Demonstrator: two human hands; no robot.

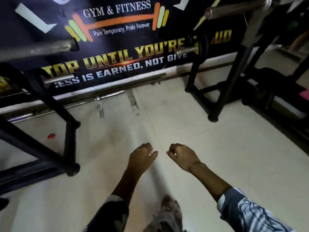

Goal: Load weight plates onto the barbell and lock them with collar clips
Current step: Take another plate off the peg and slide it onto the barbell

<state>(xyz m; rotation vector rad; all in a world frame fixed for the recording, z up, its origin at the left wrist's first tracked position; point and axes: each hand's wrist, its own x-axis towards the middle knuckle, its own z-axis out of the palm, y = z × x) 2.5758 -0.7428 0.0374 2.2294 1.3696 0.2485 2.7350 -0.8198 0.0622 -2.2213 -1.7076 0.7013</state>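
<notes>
My left hand (pixel 142 157) and my right hand (pixel 183 156) hang side by side over the pale tiled floor, both loosely curled with nothing in them. A bare steel bar (pixel 110 95) lies on the floor along the base of the wall ahead. A barbell sleeve end (pixel 51 47) sticks in from the upper left, and another steel bar end (pixel 234 11) shows at the upper right on a rack. Short steel plate pegs (pixel 58 79) (pixel 187 50) jut from the black frames. No weight plates or collar clips are visible.
A black steel rack frame (pixel 66 136) stands on the left, another black frame (pixel 222 91) on the right, with open floor between them. A dark gym banner (pixel 117 39) covers the wall. A small red object (pixel 51 135) lies on the floor at left.
</notes>
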